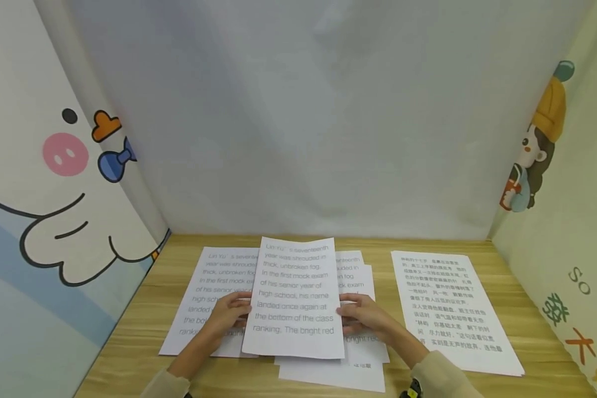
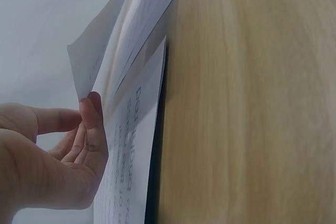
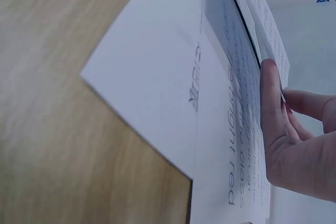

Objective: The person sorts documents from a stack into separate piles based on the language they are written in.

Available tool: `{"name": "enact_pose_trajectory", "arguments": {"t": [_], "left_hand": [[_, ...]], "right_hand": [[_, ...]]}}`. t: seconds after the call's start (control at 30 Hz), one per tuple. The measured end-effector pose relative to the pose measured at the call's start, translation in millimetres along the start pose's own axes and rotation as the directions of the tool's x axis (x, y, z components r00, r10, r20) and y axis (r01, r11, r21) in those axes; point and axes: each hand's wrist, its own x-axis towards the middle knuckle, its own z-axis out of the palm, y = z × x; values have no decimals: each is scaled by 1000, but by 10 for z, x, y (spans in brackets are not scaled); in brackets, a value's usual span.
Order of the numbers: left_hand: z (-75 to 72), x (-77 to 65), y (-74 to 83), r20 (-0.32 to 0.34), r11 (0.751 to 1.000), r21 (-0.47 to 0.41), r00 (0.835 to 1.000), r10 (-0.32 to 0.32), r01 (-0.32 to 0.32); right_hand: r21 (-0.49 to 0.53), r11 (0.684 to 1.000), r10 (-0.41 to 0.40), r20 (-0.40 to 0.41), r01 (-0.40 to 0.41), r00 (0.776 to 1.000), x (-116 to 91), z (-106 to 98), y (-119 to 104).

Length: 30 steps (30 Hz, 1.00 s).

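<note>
A white sheet of paper (image 1: pixel 293 298) with large English print is held up over the table by both hands. My left hand (image 1: pixel 231 314) pinches its left edge between thumb and fingers; the left wrist view shows the same left hand (image 2: pixel 63 150) at the sheet's edge. My right hand (image 1: pixel 363 314) pinches the opposite edge, and in the right wrist view the right hand (image 3: pixel 299 135) has the paper between thumb and fingers. Below it lies a loose, overlapping pile of printed sheets (image 1: pixel 363 354). To the left, another English-printed stack (image 1: pixel 184 320) lies partly behind the left hand.
A stack of Chinese-printed sheets (image 1: pixel 453 309) lies at the right on the wooden table (image 1: pixel 129 331). A pale backdrop (image 1: pixel 298 121) rises behind the table. Cartoon-printed panels stand at the left (image 1: pixel 40 232) and right (image 1: pixel 557 243).
</note>
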Motion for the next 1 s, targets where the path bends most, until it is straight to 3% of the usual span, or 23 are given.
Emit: {"name": "enact_pose_trajectory", "arguments": {"t": [0.47,0.67,1.0], "left_hand": [[-444,-4,-55,-88,1000,19,996,9,-7],[-697,-2,-108,-118,999,42,993,-7,12],[-1015,-83,-105,-177,995,97,984,-14,31]], "right_hand": [[27,1000,4,21,-4,1000,327,433,-96],[59,998,-5,44,2,999,416,658,-135],[10,999,-40,23,39,999,584,985,-223]]}}
